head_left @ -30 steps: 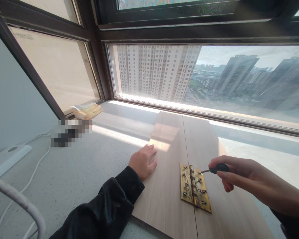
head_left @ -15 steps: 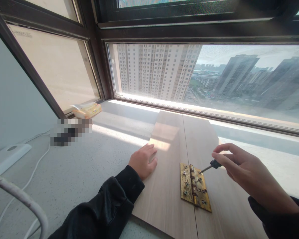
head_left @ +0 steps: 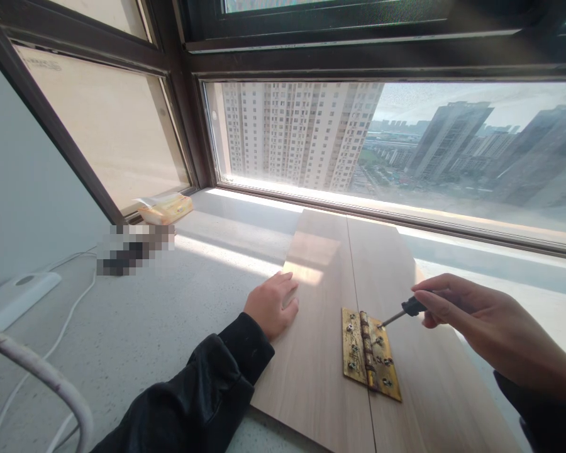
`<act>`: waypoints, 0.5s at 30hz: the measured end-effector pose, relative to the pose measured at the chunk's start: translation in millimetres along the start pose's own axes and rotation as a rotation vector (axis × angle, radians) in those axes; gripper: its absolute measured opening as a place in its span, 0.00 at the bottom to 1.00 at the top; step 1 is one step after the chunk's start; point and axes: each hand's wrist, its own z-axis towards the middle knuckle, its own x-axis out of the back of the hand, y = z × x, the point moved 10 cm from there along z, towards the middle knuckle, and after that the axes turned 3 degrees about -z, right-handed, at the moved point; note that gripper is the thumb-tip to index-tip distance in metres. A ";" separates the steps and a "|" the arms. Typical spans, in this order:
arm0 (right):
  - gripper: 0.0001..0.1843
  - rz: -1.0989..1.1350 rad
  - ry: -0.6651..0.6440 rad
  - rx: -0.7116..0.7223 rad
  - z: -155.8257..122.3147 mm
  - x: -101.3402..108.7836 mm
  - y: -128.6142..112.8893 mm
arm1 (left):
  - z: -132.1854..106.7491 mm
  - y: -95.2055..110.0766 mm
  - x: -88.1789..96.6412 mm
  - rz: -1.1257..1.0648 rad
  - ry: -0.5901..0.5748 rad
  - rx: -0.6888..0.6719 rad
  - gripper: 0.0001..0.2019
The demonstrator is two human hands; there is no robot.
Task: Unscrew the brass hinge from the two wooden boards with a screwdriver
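A worn brass hinge [head_left: 391,376] lies spread flat across the seam between two pale wooden boards [head_left: 323,371]. Several screws show in its two leaves. My right hand [head_left: 471,318] grips the dark handle of a screwdriver [head_left: 411,306] between thumb and fingers. The screwdriver slants down to the left, its tip at the far screw of the hinge's right leaf. My left hand [head_left: 272,305] rests on the left edge of the left board, fingers stretched out and holding nothing.
The boards lie on a speckled white sill [head_left: 170,327] below a dark-framed window. At the left are a tissue pack [head_left: 167,209], a blurred-out patch, a white power strip [head_left: 23,299] with cables, and a thick pale curved tube [head_left: 42,377] near the front.
My right hand has shifted right and back along the screwdriver, showing more of its handle. The screwdriver tip stays at the same screw. My left hand has not moved.
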 end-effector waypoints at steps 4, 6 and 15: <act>0.24 0.013 -0.098 -0.015 -0.4 -3.1 7.8 | 0.4 0.7 1.1 0.005 0.009 -0.010 0.17; 0.25 0.013 -0.110 -0.025 -1.5 -4.4 8.6 | 0.4 1.2 1.2 0.004 0.010 -0.015 0.17; 0.18 0.102 -0.141 0.183 -4.9 -12.6 -20.2 | -0.1 0.2 0.6 0.004 0.008 -0.007 0.17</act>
